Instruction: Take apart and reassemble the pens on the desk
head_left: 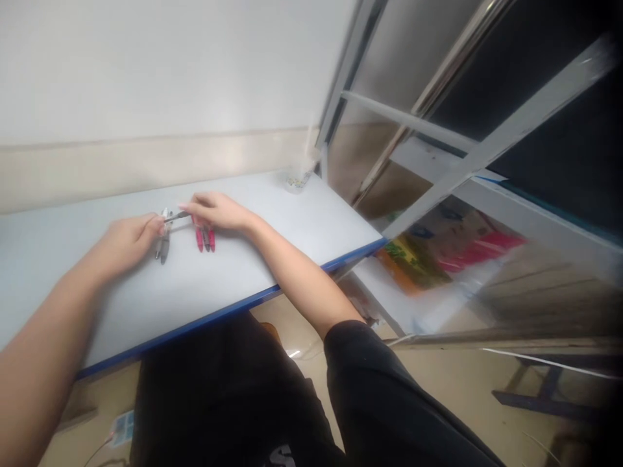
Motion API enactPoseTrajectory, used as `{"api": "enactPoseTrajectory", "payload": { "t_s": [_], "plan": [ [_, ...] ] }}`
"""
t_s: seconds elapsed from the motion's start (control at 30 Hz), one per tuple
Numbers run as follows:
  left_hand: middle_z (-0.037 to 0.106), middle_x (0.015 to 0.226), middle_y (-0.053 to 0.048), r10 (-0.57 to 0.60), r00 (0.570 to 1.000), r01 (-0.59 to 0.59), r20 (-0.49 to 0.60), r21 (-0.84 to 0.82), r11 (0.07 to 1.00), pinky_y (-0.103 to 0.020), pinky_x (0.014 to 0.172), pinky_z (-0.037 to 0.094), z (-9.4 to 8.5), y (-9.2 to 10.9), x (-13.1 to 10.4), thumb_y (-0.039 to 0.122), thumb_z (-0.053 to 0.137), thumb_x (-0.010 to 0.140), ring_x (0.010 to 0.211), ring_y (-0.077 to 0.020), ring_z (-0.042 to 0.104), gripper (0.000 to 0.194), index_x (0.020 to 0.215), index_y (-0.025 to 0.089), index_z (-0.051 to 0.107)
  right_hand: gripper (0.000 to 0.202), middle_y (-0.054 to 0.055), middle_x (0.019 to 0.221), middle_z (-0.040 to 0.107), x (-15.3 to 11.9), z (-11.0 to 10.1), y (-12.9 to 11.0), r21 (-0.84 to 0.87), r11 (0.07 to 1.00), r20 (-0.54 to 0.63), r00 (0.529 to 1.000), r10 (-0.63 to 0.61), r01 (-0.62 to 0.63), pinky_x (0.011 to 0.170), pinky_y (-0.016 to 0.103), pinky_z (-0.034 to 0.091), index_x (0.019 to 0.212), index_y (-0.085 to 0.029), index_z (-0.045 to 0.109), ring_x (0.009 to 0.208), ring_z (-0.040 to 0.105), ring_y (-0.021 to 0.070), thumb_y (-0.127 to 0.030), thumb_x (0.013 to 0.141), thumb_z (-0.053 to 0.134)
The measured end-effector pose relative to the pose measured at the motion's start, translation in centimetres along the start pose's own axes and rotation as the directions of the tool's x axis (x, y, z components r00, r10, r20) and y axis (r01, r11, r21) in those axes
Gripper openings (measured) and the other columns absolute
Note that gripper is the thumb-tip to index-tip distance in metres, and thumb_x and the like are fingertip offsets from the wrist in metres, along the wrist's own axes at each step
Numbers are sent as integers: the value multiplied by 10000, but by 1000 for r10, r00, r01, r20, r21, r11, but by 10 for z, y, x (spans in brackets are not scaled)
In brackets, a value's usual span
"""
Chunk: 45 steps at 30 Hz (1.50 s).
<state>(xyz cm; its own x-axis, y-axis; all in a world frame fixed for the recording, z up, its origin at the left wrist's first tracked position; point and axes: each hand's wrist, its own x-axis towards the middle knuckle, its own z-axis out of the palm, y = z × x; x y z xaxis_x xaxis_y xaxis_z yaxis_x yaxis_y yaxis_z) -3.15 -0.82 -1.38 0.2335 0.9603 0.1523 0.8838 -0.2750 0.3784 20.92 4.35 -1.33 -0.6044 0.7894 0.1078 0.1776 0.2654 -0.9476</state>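
Observation:
Between my two hands, just above the white table [233, 266], a dark slim pen [176, 217] is stretched crosswise. My left hand [134, 240] pinches its left end, and my right hand [214, 211] grips its right end between thumb and fingers. Close by my left fingertips lie grey and dark pens [164, 248], side by side with their upper parts partly covered. Below my right hand rest red pens [199, 240] with a darker one between them, their upper ends hidden by the hand.
A clear cup [295, 181] with a small pattern stands at the table's back right corner. Along the right runs a metal-framed glass cabinet [438, 155] with colourful packages [438, 250] inside. The table's blue front edge [233, 306] is near my body. A wall [146, 78] closes the back.

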Motion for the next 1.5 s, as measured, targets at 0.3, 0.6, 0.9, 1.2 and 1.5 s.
{"api": "enactPoseTrajectory", "payload": {
  "t_s": [0.3,0.6,0.9,1.2,1.5],
  "plan": [
    [637,697,-32,62,998,-63,-15,-140,988,-341,744,468,0,7,0,512,340,1032,678,-231,584,445,817,236,614,231,9,724,686,10,-8,10,84,990,-5,994,-111,111,604,231,526,852,-164,627,631,625,116,-298,968,774],
    [675,700,-25,65,998,-66,-10,-232,971,-334,725,466,2,-1,1,555,431,1029,693,-227,604,438,884,223,678,352,-17,814,680,18,-6,18,383,914,-260,965,-30,132,644,249,518,1023,-190,656,727,648,138,-234,744,866],
    [737,830,-34,45,997,-61,-59,-295,954,-320,732,451,2,-1,-1,568,535,1010,704,-198,591,401,976,210,712,308,14,862,655,23,-8,15,230,946,-499,862,-88,230,634,248,451,980,-195,662,772,603,144,-415,799,780],
    [733,861,-49,59,996,-74,-64,-264,962,-339,769,464,0,-1,0,540,462,1036,783,-230,628,415,964,218,712,341,19,848,659,18,-9,11,178,952,-507,852,-127,248,617,249,446,986,-198,674,769,599,150,-461,806,796],
    [653,777,-20,94,995,-102,-40,-339,935,-327,713,464,3,5,-1,499,395,1056,653,-191,572,420,1008,203,689,345,2,867,673,12,-7,7,260,941,-277,951,-140,215,642,271,496,1029,-189,753,688,590,123,-408,779,848]
  ]
}}
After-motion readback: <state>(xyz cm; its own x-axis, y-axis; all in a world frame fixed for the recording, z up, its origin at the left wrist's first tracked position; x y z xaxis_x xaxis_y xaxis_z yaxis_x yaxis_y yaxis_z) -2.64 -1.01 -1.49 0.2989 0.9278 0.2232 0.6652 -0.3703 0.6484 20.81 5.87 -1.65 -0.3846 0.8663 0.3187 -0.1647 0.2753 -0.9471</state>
